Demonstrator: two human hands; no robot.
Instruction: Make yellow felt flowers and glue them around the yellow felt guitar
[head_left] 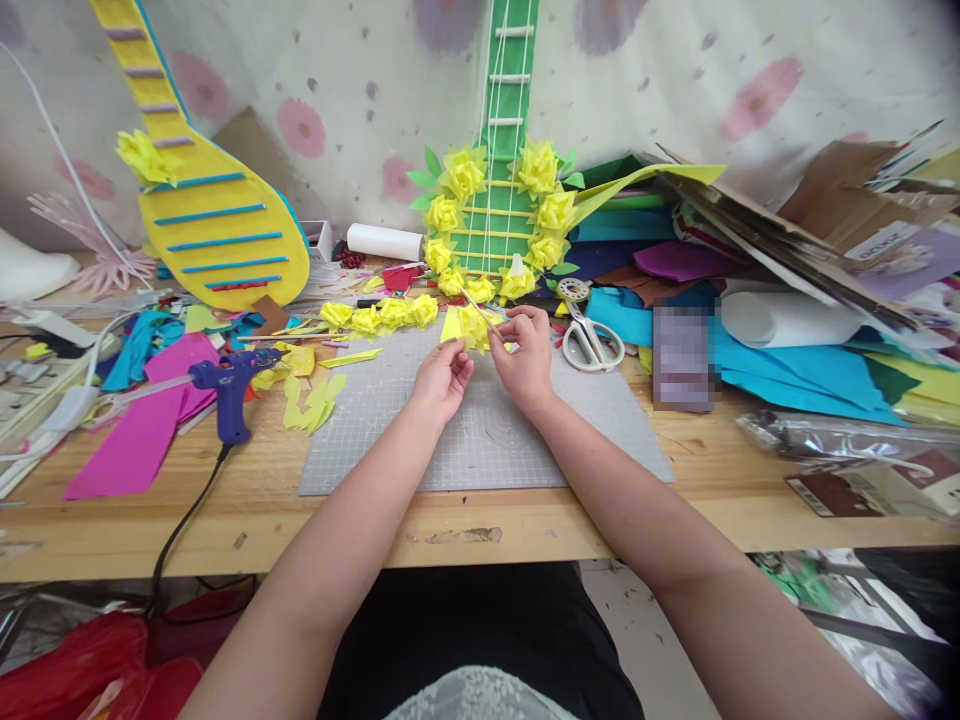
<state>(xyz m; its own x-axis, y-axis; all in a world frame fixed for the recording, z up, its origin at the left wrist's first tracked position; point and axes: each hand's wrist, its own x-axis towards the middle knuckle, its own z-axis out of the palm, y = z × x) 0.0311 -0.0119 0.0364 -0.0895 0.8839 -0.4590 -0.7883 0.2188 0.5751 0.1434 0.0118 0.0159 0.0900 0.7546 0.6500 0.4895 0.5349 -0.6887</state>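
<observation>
Hands: two, over one grey cutting mat (480,450). Right hand (525,360): pinching one thin stick (481,313). Left hand (442,378): fingers curled at flower's edge; cannot tell whether gripping. Yellow flower (474,328): one, between hands, above mat's far part. Loose row of flowers (366,320): four, left of it. Scissors (592,342): one pair, right of right hand. Glue gun (231,390): one, left of mat.
</observation>
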